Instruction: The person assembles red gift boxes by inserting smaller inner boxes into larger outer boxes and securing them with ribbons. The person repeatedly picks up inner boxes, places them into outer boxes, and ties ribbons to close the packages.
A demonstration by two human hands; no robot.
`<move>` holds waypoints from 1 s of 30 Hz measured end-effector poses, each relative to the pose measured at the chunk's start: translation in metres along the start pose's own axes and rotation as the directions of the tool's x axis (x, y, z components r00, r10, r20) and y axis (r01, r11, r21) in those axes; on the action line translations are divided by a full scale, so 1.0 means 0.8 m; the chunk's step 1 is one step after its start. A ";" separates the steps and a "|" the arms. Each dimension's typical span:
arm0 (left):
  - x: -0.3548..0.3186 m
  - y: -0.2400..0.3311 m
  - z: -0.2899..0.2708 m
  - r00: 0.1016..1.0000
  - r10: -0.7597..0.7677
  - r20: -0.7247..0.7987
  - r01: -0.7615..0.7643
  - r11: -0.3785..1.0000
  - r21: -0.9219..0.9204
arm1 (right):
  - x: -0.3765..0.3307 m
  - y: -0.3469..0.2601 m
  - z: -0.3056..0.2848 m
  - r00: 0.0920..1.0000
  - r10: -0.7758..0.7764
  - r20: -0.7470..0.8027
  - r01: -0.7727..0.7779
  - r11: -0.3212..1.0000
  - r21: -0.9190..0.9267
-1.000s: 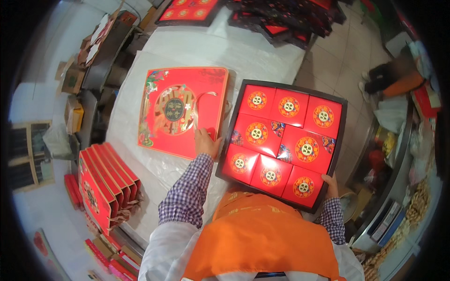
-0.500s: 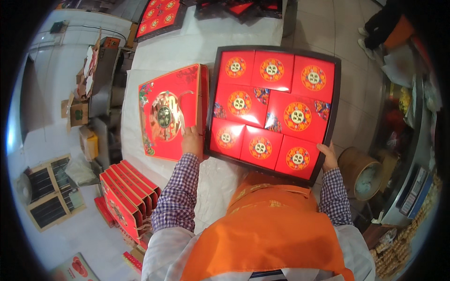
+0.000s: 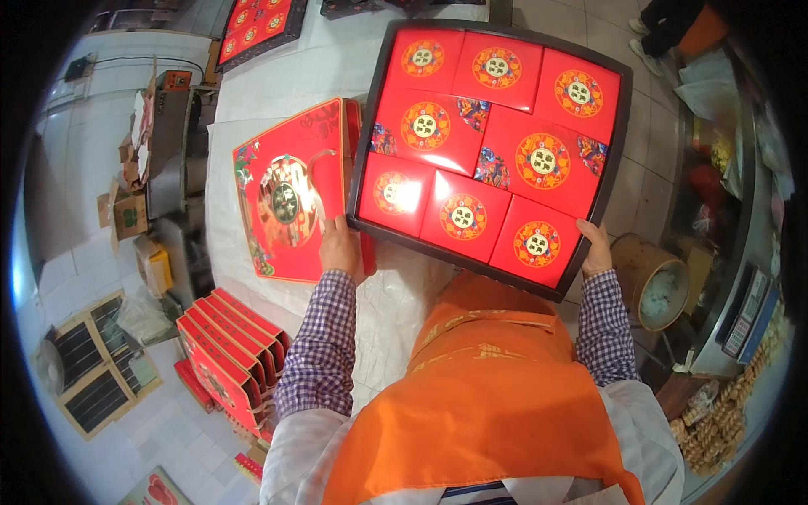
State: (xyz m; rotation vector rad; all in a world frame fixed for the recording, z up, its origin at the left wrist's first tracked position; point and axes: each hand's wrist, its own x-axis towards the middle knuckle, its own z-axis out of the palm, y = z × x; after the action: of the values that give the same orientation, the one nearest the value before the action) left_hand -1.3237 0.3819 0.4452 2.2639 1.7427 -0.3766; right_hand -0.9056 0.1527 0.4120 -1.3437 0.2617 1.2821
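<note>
A black-rimmed tray packed with several square red boxes, each bearing a round floral medallion, tilts in front of me. My right hand grips its near right corner, thumb over the rim. Left of the tray, a red gift bag with a gold round emblem lies on the white-covered table. My left hand holds the bag's near right edge, close beside the tray's lower left corner. Its fingertips are partly hidden against the bag's opening.
Several red gift bags stand in a row at the lower left. Another filled tray rests at the far left of the white-covered table. To the right are a round wooden tub, a scale and a person's legs.
The tray has risen and shifted away from my body, looking larger. My left hand has slid slightly along the bag's edge, and my right hand has moved up with the tray.
</note>
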 end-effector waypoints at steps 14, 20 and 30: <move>0.049 0.055 -0.017 0.997 -0.041 -0.065 0.037 0.997 -0.062 | -0.001 -0.047 0.022 0.991 0.067 0.115 -0.043 0.980 -0.196; 0.040 0.092 -0.020 0.998 -0.063 -0.004 0.063 0.996 -0.067 | -0.005 -0.078 0.037 0.957 0.186 0.222 -0.134 0.964 -0.231; 0.017 0.098 -0.031 0.985 0.020 0.173 0.002 0.992 -0.125 | 0.047 -0.102 0.011 0.715 0.628 0.308 -0.359 0.707 -0.609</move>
State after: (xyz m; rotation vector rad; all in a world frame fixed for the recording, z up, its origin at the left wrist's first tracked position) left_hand -1.2431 0.3840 0.4672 2.0843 1.6215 -0.4362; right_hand -0.8323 0.2015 0.4317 -1.3518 -0.0975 2.2642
